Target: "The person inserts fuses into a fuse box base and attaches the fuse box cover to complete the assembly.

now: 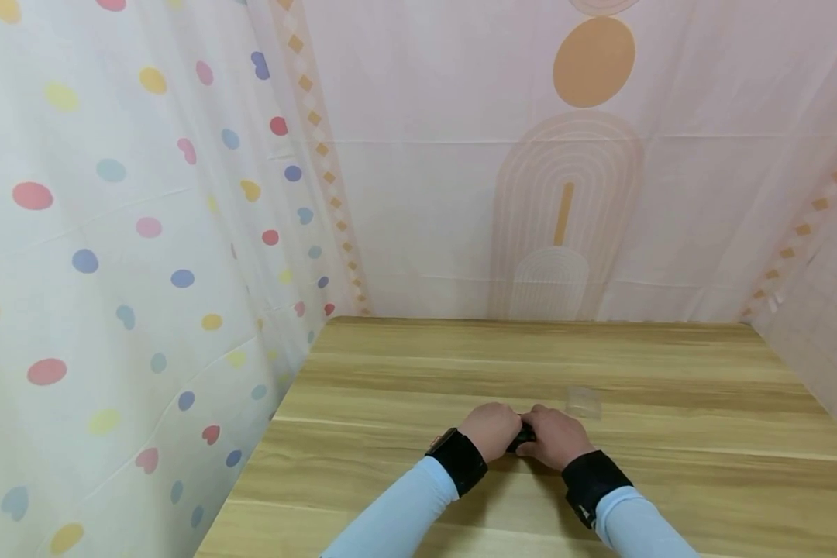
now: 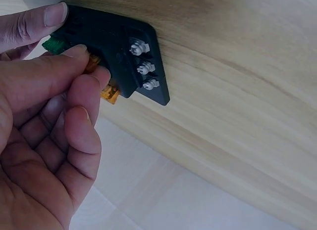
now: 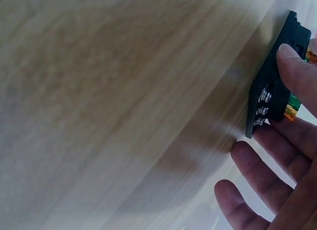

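A black fuse block with a row of silver screw terminals is held just over the table. Green and orange blade fuses stick out along its side. My left hand pinches an orange fuse at the block between thumb and index finger; the fingertips cover most of it. My right hand grips the block, its thumb on one face and fingers at the edge. In the head view the left hand and right hand meet around the block, largely hiding it.
A small clear plastic piece lies on the wooden table just beyond my right hand. A dotted curtain hangs along the left side, and a patterned curtain stands behind the table's far edge.
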{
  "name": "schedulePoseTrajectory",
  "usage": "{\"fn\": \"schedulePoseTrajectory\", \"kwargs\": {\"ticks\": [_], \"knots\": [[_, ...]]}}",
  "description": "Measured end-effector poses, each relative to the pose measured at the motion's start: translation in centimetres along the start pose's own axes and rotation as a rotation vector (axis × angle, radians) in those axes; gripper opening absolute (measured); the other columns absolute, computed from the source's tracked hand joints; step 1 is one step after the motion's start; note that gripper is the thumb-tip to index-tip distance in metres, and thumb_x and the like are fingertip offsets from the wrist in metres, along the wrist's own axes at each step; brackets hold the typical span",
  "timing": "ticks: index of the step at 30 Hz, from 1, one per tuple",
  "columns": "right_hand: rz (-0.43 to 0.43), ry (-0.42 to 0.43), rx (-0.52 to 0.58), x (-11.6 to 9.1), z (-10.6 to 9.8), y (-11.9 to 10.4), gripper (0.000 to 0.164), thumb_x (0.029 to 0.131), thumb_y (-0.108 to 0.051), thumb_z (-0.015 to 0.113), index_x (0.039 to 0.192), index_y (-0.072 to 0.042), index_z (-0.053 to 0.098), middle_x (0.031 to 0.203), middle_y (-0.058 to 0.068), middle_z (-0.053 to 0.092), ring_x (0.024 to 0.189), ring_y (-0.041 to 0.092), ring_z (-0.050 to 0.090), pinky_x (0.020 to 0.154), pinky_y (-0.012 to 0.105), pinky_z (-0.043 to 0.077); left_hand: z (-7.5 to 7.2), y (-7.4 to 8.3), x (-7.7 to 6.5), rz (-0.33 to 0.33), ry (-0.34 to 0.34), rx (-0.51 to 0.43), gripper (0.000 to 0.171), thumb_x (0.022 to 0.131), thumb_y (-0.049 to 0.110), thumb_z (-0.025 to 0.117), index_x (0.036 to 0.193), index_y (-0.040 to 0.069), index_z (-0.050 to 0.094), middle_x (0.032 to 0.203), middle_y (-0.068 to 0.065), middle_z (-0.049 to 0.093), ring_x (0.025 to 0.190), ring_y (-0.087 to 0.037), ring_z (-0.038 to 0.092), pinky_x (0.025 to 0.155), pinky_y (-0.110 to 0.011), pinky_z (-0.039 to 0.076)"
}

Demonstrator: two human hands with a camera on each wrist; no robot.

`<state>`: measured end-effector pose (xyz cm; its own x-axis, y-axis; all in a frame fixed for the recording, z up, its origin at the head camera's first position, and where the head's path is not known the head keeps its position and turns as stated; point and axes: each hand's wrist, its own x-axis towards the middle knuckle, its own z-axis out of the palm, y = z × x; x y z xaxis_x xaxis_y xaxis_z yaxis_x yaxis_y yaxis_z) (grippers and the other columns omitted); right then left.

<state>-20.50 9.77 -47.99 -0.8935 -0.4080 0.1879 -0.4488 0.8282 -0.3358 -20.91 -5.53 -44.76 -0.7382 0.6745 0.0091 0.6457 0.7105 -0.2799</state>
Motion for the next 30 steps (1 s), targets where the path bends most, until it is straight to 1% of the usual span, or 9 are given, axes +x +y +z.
{"fn": "schedulePoseTrajectory", "kwargs": {"ticks": [5,12,15,19,21,27,30], "knots": [[0.003,-0.003,0.003,0.02,0.08,0.08,0.04,0.072,-0.024,0.089,0.106,-0.01,0.075,0.082,-0.002,0.058,0.074,0.016,0.056,0.066,0.038,0.05,-0.02,-0.1,0.0,-0.006,-0.003,-0.031,0.01,0.084,0.021,0.082,0.09,0.018,0.075,0.081,0.006,0.069,0.073,-0.006,0.062,0.066,-0.019,0.05],[-0.008,0.009,-0.008,0.07,-0.01,0.04,0.04,0.072,-0.024,0.089,0.107,-0.01,0.074,0.084,-0.002,0.059,0.074,0.017,0.058,0.067,0.038,0.051,-0.18,-0.07,-0.16,-0.012,0.004,-0.041,0.009,0.084,0.019,0.082,0.088,0.018,0.074,0.08,0.006,0.068,0.071,-0.006,0.062,0.065,-0.019,0.05],[-0.006,0.012,-0.004,0.09,0.0,0.03,0.037,0.072,-0.023,0.089,0.104,-0.012,0.074,0.082,-0.002,0.058,0.073,0.018,0.057,0.066,0.039,0.051,-0.34,-0.01,-0.14,-0.017,0.004,-0.044,0.009,0.084,0.019,0.082,0.089,0.017,0.074,0.08,0.005,0.069,0.071,-0.006,0.062,0.065,-0.019,0.05],[0.005,0.015,0.008,-0.05,-0.17,-0.06,0.031,0.071,-0.023,0.09,0.096,-0.014,0.073,0.08,-0.002,0.056,0.072,0.018,0.057,0.065,0.039,0.05,-0.74,0.31,-0.03,-0.033,0.013,-0.032,0.008,0.085,0.021,0.081,0.085,0.018,0.073,0.079,0.006,0.068,0.071,-0.006,0.062,0.064,-0.018,0.05],[0.009,0.014,0.011,-0.13,-0.25,-0.14,0.03,0.071,-0.023,0.09,0.094,-0.015,0.073,0.079,-0.003,0.056,0.072,0.018,0.057,0.065,0.039,0.05,-0.81,0.4,-0.04,-0.033,0.021,-0.024,0.008,0.086,0.022,0.08,0.084,0.019,0.073,0.079,0.006,0.068,0.071,-0.005,0.061,0.064,-0.018,0.049],[0.005,-0.003,0.005,0.03,-0.03,-0.11,0.037,0.072,-0.024,0.089,0.104,-0.013,0.075,0.081,-0.003,0.057,0.074,0.017,0.057,0.066,0.039,0.05,-0.44,0.12,-0.31,-0.009,0.011,-0.018,0.008,0.086,0.022,0.08,0.088,0.018,0.074,0.079,0.006,0.068,0.072,-0.006,0.062,0.067,-0.018,0.05],[-0.001,0.006,-0.002,0.11,0.09,0.07,0.039,0.071,-0.024,0.089,0.105,-0.013,0.075,0.081,-0.003,0.057,0.073,0.017,0.057,0.065,0.039,0.05,-0.29,0.05,-0.2,-0.007,0.011,-0.023,0.008,0.086,0.021,0.08,0.088,0.018,0.074,0.08,0.006,0.069,0.073,-0.006,0.063,0.067,-0.018,0.05]]}}
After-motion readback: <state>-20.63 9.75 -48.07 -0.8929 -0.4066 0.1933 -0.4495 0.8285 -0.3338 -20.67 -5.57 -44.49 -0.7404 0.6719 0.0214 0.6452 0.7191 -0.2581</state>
